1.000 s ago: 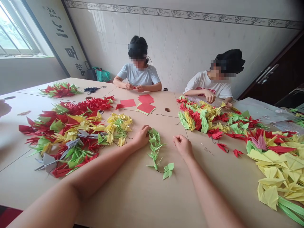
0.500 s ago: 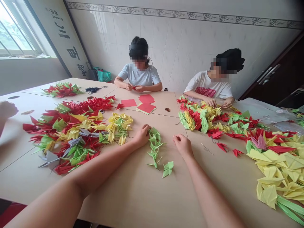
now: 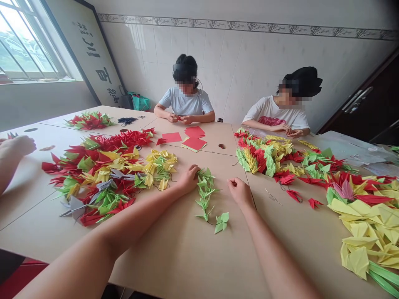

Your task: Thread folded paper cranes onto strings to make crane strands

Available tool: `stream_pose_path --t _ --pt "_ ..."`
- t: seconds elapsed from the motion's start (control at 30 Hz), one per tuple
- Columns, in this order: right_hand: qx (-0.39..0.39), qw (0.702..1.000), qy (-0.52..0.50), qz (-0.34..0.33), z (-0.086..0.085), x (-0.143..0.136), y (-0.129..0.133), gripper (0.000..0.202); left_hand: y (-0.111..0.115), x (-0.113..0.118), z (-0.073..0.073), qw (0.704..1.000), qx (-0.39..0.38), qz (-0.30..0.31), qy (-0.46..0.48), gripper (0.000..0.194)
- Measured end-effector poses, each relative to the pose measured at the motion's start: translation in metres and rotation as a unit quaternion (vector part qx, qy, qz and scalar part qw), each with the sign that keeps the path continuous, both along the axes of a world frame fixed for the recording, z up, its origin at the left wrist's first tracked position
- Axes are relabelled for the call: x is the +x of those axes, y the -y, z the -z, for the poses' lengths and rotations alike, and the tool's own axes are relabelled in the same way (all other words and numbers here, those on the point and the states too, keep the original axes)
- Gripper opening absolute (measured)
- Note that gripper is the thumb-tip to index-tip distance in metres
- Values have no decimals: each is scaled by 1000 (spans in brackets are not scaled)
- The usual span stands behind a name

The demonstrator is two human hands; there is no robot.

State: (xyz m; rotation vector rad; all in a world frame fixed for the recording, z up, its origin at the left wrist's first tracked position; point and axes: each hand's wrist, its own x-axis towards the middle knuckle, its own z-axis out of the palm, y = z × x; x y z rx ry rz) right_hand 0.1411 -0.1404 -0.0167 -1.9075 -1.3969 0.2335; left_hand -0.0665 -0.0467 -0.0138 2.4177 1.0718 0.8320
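Observation:
My left hand (image 3: 189,181) rests on the table with its fingers curled against the upper end of a string of green paper cranes (image 3: 204,195). The chain lies roughly lengthwise toward me. From its near end a dark thread leads to one separate green folded piece (image 3: 221,223). To the right of the chain, apart from it, my right hand (image 3: 240,192) is closed on the tabletop, thumb and fingers pressed together. Anything in its grip is hidden or too small to name. Beyond my right hand lies a thin metal wire or needle (image 3: 273,197).
A heap of red, yellow, green and grey paper cranes (image 3: 102,174) lies left. Strings of folded paper (image 3: 358,220) spread along the right. Red paper squares (image 3: 195,143) lie ahead. Two people sit opposite; another person's hand (image 3: 18,147) is at far left.
The camera view has shifted slightly, so the scene sits a little farther right. My hands keep their places by the green chain. At far left, the other person's hand shows more.

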Motion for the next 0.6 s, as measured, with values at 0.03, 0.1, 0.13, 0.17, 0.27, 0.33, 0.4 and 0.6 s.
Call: stream_pose_path --t 0.03,0.1,0.13,0.17,0.27,0.33,0.4,0.6 --pt "-3 1000 4 1 -1 -1 0 25 0 -1 0 1000 0 2 1 31" --pt "-8 1000 10 3 -1 -2 -2 24 -1 -2 1 1000 -1 7 3 31" --pt "-9 1000 12 3 -2 -2 -3 24 -1 -2 1 1000 -2 8 4 31" --pt "-11 1000 14 4 -1 -2 -4 24 -1 -2 1 1000 -3 8 5 31" --pt "-13 1000 15 7 -1 -2 -5 25 -1 -3 0 1000 -9 9 9 31" --pt "-14 1000 14 7 0 -2 -6 25 0 -3 -1 1000 -13 9 13 32" --pt "-15 1000 14 6 -1 -2 -6 25 1 -3 -1 1000 -17 7 19 33" --pt "-17 1000 15 -19 -1 -6 -6 20 4 -5 0 999 -29 0 39 33"
